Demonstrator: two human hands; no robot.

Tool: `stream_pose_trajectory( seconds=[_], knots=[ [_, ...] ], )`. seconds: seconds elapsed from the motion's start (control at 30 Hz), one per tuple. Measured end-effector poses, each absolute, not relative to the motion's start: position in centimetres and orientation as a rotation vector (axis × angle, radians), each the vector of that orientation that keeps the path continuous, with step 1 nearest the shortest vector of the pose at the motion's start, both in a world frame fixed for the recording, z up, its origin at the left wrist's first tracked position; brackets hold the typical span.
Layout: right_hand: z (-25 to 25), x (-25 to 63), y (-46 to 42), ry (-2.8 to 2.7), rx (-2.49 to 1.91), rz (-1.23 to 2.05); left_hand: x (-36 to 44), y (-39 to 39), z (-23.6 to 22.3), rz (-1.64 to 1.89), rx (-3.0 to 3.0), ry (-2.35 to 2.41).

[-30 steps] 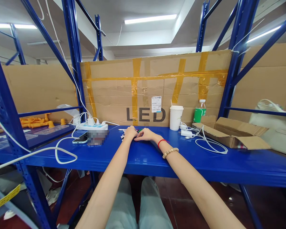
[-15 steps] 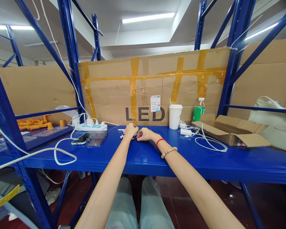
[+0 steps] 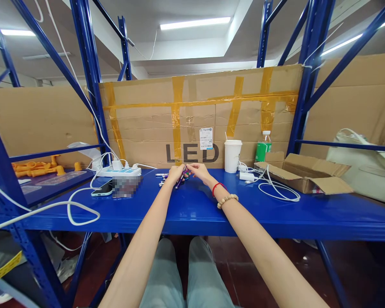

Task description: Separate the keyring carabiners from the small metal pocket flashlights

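My left hand (image 3: 175,173) and my right hand (image 3: 199,171) meet over the middle of the blue shelf top (image 3: 199,209). Their fingertips are pinched close together, nearly touching. A slim purple pen-like piece (image 3: 181,178) slants down between them, its upper end at the fingers of both hands. Just left of and partly behind my left hand lie several thin silvery and dark pen-like pieces (image 3: 161,175). My left hand hides part of this small pile. The fine detail of these pieces is too small to make out.
To the left are a power strip (image 3: 123,171) with white plugs and a phone (image 3: 102,188). To the right stand a white paper cup (image 3: 232,156), a green-labelled bottle (image 3: 263,147), coiled white cable (image 3: 284,197) and an open cardboard box (image 3: 303,182). Cardboard (image 3: 141,124) walls the back.
My hands have come closer together and risen slightly from the pile. The purple pen-like piece now shows between them. The whole view has shifted a little.
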State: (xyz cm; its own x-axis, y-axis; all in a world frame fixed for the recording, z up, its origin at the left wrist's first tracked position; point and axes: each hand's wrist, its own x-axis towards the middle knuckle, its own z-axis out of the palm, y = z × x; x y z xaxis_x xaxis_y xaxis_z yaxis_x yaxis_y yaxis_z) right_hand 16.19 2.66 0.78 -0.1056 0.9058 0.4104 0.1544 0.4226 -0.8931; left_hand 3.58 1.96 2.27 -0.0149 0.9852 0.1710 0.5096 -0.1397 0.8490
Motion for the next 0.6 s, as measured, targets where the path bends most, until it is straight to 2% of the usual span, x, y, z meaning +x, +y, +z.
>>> stream_pose_trajectory(
  seconds=[0.1, 0.3, 0.6],
  knots=[
    [1.14, 16.28, 2.42, -1.421, -0.941, 0.883, 3.93, 1.83, 2.44, 0.988, 1.550, 1.330],
    [1.35, 16.40, 2.76, -1.256, -0.917, 0.931, 3.87, 2.15, 2.44, 0.934, 1.492, 1.224],
    [1.32, 16.21, 2.14, -1.398, -0.880, 0.975, 4.07, 2.04, 1.89, 1.004, 1.619, 1.473]
  ],
)
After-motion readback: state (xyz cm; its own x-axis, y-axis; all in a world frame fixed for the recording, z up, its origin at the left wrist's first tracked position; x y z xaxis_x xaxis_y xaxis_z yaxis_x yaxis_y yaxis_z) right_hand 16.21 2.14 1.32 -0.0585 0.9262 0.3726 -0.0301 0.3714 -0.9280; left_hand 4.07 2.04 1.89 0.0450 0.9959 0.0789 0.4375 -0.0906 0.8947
